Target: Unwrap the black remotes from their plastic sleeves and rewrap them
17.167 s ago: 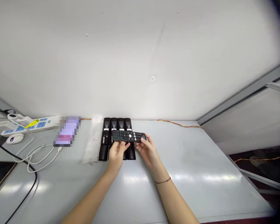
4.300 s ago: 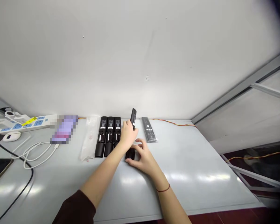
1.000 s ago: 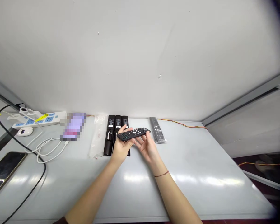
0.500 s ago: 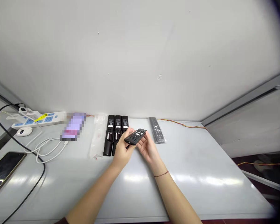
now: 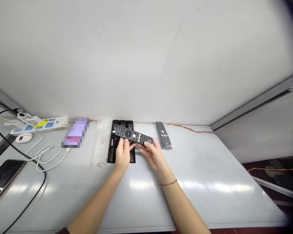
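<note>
A black remote control (image 5: 133,135) is held between both hands, its button side toward me, tilted down to the right. My left hand (image 5: 123,152) grips its lower left edge. My right hand (image 5: 153,152) pinches its right end, the thumb on the front. Behind and below it, three black remotes (image 5: 111,155) lie side by side, back side up, with open battery compartments; the held remote hides part of them. To the right, another remote (image 5: 164,136) in a clear plastic sleeve lies button side up on the table.
An empty clear plastic bag (image 5: 102,143) lies left of the row. Further left are a pixelated phone-like screen (image 5: 75,133), a white cable (image 5: 48,159), a power strip (image 5: 60,123), a white mouse (image 5: 23,138) and a dark phone (image 5: 6,177). Behind the grey table (image 5: 197,169) rises a white wall (image 5: 146,65).
The held remote has turned from pointing up and right to slanting down and right, its button side now facing me. My left hand has shifted left and lower along it.
</note>
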Motion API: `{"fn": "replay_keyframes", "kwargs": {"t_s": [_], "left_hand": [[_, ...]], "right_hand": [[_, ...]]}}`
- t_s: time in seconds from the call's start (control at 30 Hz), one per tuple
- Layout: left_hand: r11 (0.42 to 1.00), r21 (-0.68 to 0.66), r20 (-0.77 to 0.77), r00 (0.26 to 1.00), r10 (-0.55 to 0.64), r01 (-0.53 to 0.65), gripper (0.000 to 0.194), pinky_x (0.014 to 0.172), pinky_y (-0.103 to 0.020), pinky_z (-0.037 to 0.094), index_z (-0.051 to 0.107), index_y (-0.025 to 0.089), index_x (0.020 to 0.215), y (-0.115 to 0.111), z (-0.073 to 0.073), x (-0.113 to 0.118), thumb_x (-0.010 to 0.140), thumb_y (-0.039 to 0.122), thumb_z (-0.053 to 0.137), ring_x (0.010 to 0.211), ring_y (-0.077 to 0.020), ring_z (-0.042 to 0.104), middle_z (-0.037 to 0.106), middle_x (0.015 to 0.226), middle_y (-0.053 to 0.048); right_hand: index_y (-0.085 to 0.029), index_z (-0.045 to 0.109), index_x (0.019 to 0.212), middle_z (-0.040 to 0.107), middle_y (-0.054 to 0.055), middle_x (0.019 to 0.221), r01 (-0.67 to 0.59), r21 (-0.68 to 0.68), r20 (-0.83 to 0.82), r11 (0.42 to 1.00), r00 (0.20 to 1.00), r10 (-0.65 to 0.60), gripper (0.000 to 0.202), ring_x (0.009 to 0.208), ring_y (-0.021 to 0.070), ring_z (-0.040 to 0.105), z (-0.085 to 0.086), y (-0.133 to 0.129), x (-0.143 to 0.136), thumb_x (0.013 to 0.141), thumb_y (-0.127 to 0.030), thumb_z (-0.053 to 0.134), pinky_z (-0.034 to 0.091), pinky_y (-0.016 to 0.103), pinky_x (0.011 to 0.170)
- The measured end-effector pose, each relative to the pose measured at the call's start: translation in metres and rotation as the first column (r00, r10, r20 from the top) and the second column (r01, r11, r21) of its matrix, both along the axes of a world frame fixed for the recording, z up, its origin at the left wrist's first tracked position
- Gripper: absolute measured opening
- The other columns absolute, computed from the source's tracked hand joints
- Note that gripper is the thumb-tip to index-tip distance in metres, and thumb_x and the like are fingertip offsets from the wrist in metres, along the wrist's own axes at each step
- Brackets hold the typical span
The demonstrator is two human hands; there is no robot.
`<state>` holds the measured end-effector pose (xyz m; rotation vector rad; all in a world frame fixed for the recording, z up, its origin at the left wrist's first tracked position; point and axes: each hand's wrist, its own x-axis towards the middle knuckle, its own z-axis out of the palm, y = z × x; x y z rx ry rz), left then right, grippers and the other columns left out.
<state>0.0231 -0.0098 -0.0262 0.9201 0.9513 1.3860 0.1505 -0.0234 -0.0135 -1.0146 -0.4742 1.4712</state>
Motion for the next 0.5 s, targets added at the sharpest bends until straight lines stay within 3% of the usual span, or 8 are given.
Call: {"fn": "replay_keyframes", "kwargs": {"t_s": [0.2, 0.33, 0.4, 0.5], "left_hand": [[0.996, -0.019, -0.057, 0.995, 0.081, -0.082, 0.048, 0.081, -0.033, 0.057, 0.052, 0.022, 0.126, 0.007, 0.003, -0.008, 0.088, 0.050, 0.046, 0.107, -0.0222, 0.059, 0.057, 0.122, -0.009], [0.995, -0.021, -0.123, 0.988, 0.091, -0.095, 0.047, 0.086, -0.033, 0.053, 0.050, 0.022, 0.129, 0.011, 0.001, -0.012, 0.090, 0.048, 0.043, 0.108, -0.0216, 0.058, 0.056, 0.127, -0.009], [0.995, 0.000, -0.229, 0.969, 0.097, -0.100, 0.046, 0.091, -0.035, 0.050, 0.052, 0.021, 0.128, 0.012, 0.002, -0.014, 0.091, 0.046, 0.041, 0.110, -0.0219, 0.057, 0.057, 0.126, -0.010], [0.975, 0.124, -0.445, 0.868, 0.221, -0.185, 0.045, 0.096, -0.040, 0.045, 0.051, 0.020, 0.128, 0.006, 0.017, -0.020, 0.090, 0.043, 0.045, 0.114, -0.0237, 0.053, 0.058, 0.123, -0.011]], "right_hand": [[-0.022, 0.051, 0.091, 0.066, 0.001, 0.086, -0.172, 0.017, 0.158, 0.985, 0.973, 0.167, 0.039, 0.081, 0.0190, 0.070, -0.001, -0.005, -0.002, 0.064, -0.027, 0.079, 0.058, 0.026, 0.061], [-0.022, 0.049, 0.095, 0.065, 0.001, 0.084, -0.295, 0.044, 0.251, 0.955, 0.928, 0.275, 0.042, 0.076, 0.0195, 0.069, 0.001, -0.009, -0.007, 0.065, -0.029, 0.078, 0.057, 0.028, 0.057], [-0.023, 0.047, 0.101, 0.065, 0.001, 0.083, -0.370, 0.073, 0.248, 0.926, 0.906, 0.342, 0.046, 0.072, 0.0186, 0.067, 0.002, -0.011, -0.011, 0.066, -0.027, 0.077, 0.055, 0.028, 0.053], [-0.024, 0.044, 0.105, 0.062, -0.001, 0.084, -0.406, 0.109, 0.206, 0.907, 0.902, 0.379, 0.052, 0.060, 0.0143, 0.063, 0.004, -0.012, -0.016, 0.065, -0.023, 0.077, 0.050, 0.024, 0.045]]}}
